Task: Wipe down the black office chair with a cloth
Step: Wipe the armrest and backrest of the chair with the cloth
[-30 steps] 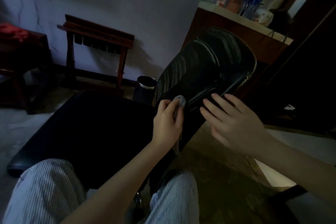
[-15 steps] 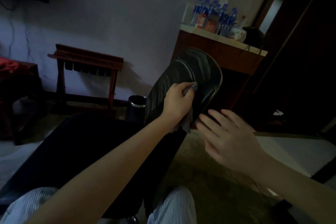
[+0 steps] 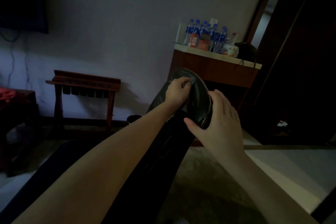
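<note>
head | left hand (image 3: pixel 175 91) had climbed from low on the chair (image 3: pixel 199 102) back to its top edge, fingers bunched round the cloth (image 3: pixel 190 82) pressed there | right hand (image 3: pixel 220 120), hovering before, now clasped the back's side edge, steadying it | back nearly covered, I judged

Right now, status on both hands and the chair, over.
Left hand grips cloth near top of chair backrest. Right hand grips the backrest's edge, likely steadying. Nothing else seen on it; light dim.
</note>
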`<action>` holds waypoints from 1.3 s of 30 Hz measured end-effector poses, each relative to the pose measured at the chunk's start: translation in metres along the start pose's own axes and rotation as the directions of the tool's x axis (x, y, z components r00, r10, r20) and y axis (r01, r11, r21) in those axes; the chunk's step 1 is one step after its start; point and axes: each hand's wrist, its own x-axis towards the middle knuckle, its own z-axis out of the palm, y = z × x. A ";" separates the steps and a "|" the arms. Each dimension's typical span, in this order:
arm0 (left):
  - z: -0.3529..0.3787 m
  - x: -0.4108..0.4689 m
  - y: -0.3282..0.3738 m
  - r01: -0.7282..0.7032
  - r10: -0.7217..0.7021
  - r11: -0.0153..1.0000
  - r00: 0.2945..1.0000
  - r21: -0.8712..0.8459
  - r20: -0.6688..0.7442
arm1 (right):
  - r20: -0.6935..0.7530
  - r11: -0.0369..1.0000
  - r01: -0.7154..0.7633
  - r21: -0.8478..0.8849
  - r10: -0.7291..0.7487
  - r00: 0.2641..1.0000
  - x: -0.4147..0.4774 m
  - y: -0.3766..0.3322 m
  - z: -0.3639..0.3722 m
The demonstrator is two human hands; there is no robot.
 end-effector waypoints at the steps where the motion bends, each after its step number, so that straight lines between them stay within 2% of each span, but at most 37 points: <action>1: 0.001 0.005 -0.001 0.017 -0.016 1.000 1.000 -0.005 0.020 | 0.032 0.999 -0.037 0.012 0.036 0.999 0.005 -0.001 0.001; 3: 0.001 0.006 -0.004 0.019 -0.017 0.999 0.999 -0.035 0.048 | 0.092 0.995 -0.083 0.052 0.078 0.993 0.010 0.002 0.006; 6: -0.006 -0.006 -0.006 -0.081 0.088 0.992 0.993 -0.095 0.079 | 0.136 0.970 -0.150 0.189 0.125 0.983 0.009 0.003 0.013; 12: -0.023 -0.064 0.001 -0.320 0.337 0.935 0.936 -0.153 0.105 | 0.084 0.951 -0.177 0.255 0.161 0.983 0.003 0.002 0.018; 17: -0.036 -0.098 -0.005 -0.394 0.439 0.874 0.891 -0.284 0.116 | 0.110 0.931 -0.183 0.315 0.156 0.982 0.000 0.006 0.018; 19: -0.033 -0.092 -0.006 -0.390 0.436 0.870 0.894 -0.303 0.102 | 0.141 0.926 -0.196 0.324 0.158 0.977 0.000 0.008 0.017; 22: -0.023 -0.073 -0.002 -0.283 0.321 0.909 0.944 -0.306 0.080 | 0.194 0.886 -0.218 0.409 0.149 0.970 0.001 0.014 0.015; 27: -0.005 -0.019 -0.008 -0.161 0.169 0.976 0.985 -0.148 0.043 | 0.218 0.902 -0.204 0.381 0.127 0.968 0.004 0.017 0.011; 30: 0.002 -0.005 -0.009 -0.082 0.085 0.987 0.996 -0.135 0.021 | 0.242 0.893 -0.220 0.393 0.131 0.961 0.004 0.016 0.010; 34: -0.002 -0.019 -0.008 -0.146 0.148 0.986 0.989 -0.084 0.027 | 0.273 0.871 -0.256 0.419 0.148 0.951 0.003 0.017 0.012; 39: -0.020 -0.062 -0.007 -0.285 0.335 0.910 0.934 -0.301 0.127 | 0.256 0.855 -0.257 0.451 0.152 0.955 0.002 0.016 0.012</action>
